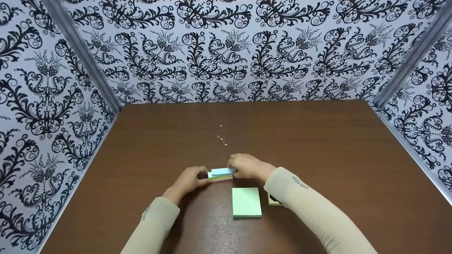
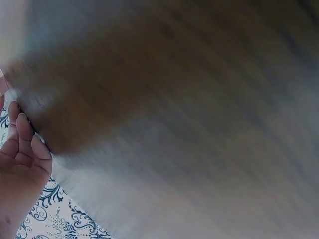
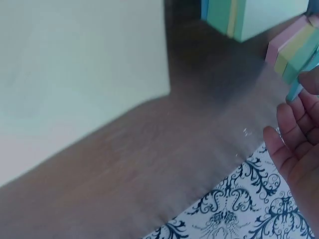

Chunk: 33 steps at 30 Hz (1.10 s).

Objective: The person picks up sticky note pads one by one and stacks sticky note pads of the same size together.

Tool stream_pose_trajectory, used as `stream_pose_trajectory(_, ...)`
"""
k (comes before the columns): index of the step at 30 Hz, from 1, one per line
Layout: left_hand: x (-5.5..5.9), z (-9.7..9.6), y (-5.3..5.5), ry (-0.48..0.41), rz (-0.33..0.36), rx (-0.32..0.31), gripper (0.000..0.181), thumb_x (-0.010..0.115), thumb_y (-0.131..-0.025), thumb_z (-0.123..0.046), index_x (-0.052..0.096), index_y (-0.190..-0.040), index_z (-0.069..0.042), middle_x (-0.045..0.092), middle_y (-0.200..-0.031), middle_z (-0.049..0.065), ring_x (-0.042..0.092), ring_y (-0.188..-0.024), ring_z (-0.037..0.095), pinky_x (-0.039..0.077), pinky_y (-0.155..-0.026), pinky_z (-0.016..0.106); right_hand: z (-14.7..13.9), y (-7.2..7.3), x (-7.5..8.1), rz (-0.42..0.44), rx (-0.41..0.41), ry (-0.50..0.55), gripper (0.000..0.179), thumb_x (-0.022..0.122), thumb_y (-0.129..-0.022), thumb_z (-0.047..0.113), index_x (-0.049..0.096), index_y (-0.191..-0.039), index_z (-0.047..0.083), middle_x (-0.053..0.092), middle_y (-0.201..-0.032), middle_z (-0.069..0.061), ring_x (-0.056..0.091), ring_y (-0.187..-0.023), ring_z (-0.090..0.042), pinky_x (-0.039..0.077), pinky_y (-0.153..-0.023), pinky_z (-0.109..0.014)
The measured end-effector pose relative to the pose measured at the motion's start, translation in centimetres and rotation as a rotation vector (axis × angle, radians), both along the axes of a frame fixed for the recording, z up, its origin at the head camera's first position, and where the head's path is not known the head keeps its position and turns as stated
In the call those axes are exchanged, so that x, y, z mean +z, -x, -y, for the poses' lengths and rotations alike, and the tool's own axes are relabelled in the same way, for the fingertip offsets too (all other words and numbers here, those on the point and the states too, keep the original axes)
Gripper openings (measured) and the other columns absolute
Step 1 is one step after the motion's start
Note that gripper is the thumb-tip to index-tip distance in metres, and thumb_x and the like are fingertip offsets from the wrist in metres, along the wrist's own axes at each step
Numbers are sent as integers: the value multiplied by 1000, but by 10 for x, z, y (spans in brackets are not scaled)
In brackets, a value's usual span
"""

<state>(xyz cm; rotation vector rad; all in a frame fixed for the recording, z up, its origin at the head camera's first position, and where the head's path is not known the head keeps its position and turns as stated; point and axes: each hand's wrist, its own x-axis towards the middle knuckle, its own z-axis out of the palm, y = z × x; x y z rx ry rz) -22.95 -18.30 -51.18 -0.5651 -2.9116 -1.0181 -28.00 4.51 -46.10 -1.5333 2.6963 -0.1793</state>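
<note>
A stack of small sticky-note pads [image 1: 220,177], with pink, yellow and green layers, lies in the middle of the brown table. My left hand [image 1: 189,180] grips its left end, thumb in front. On top is a light-blue sticky-note pad [image 1: 220,171], which my right hand [image 1: 247,165] pinches at its right end. In the right wrist view the blue pad [image 3: 294,91] shows between thumb and fingers, against the layered stack [image 3: 289,55]. The left wrist view shows only a pink corner [image 2: 3,84] beside the left hand [image 2: 25,154].
Nearer me lies a larger square green sticky-note block [image 1: 246,201]. A yellowish pad [image 1: 275,202] with a dark mark is partly hidden under the right sleeve [image 1: 300,197]. Patterned walls [image 1: 233,53] enclose the table's back and sides. Small bright specks [image 1: 221,139] show farther back.
</note>
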Motion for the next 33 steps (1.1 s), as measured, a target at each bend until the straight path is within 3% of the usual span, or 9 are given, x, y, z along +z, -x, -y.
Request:
stream_pose_trajectory(9,0,0,1,-10,-5,-6,16,71,-78,-20,60,-83,-9,59,-78,2,54,-72,15,43,-65,31,8,-3,-6,12,-33,-23,16,66,-81,15,65,-93,5,55,-87,-6,54,-76,-19,46,-71,-33)
stream_pose_trajectory(17,-1,2,1,-35,47,-10,12,70,-80,-18,62,-86,-11,59,-78,1,53,-71,13,44,-64,31,10,-7,-5,76,-40,-8,14,64,-84,12,63,-95,4,57,-89,-6,55,-77,-18,47,-70,-31)
stream_pose_trajectory(33,-4,3,2,-44,18,-23,15,71,-78,-18,61,-83,-9,58,-75,1,52,-70,15,43,-63,31,12,-6,-10,19,-32,8,14,66,-81,11,64,-92,3,58,-87,-7,57,-76,-19,48,-69,-31)
